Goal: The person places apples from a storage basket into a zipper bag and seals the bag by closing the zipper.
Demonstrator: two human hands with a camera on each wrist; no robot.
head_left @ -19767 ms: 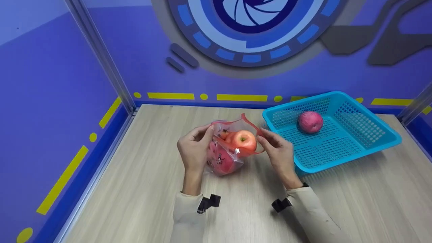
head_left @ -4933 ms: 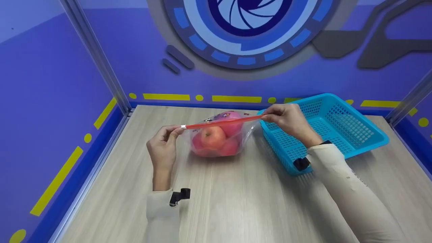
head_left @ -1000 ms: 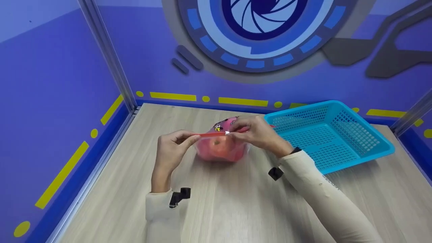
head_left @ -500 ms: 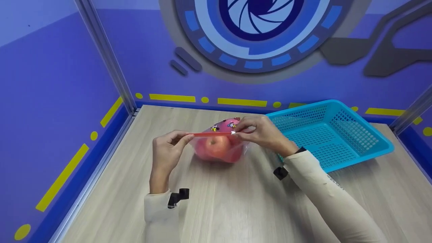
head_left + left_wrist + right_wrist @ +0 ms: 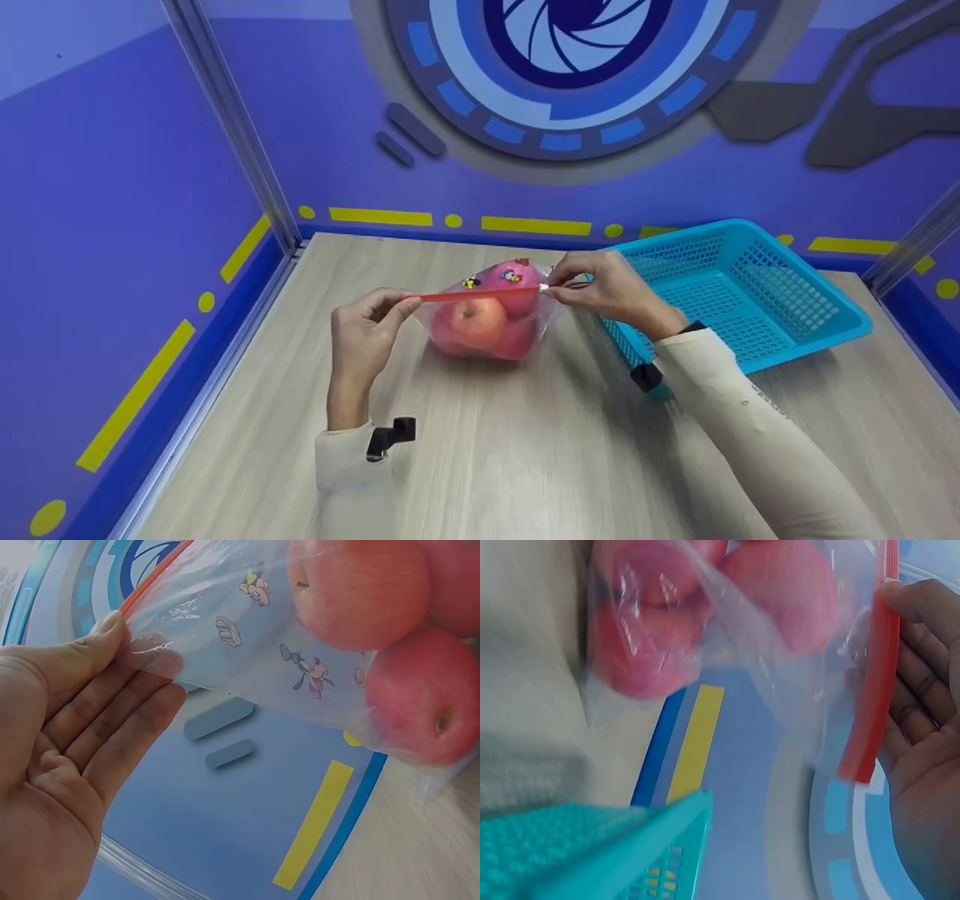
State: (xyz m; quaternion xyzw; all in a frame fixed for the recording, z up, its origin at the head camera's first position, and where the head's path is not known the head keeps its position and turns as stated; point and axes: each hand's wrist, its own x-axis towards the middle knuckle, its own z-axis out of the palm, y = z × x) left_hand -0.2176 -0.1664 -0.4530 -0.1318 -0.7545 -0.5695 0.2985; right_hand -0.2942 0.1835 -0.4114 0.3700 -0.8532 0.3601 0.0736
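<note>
A clear zip bag (image 5: 442,319) with a red zip strip (image 5: 480,295) and small cartoon prints holds several apples (image 5: 480,322). In the head view it stands at mid-table. My left hand (image 5: 365,330) pinches the strip's left end between thumb and finger; the left wrist view shows the other fingers behind the film (image 5: 217,645). At the white slider (image 5: 544,288), near the strip's right part, my right hand (image 5: 611,289) pinches. The strip is stretched taut between both hands. In the right wrist view, the red strip (image 5: 874,690) passes under the right thumb, and its end hangs past the hand.
A turquoise perforated basket (image 5: 750,360) stands to the right of the bag, its left corner behind and below my right forearm. No apple shows in it. Blue-purple panels (image 5: 300,112) rise behind and at the left of the wooden table (image 5: 480,450).
Over the last second my right hand and the slider have moved right along the strip, while the left hand shifted slightly left. The apple seen earlier in the basket is no longer there.
</note>
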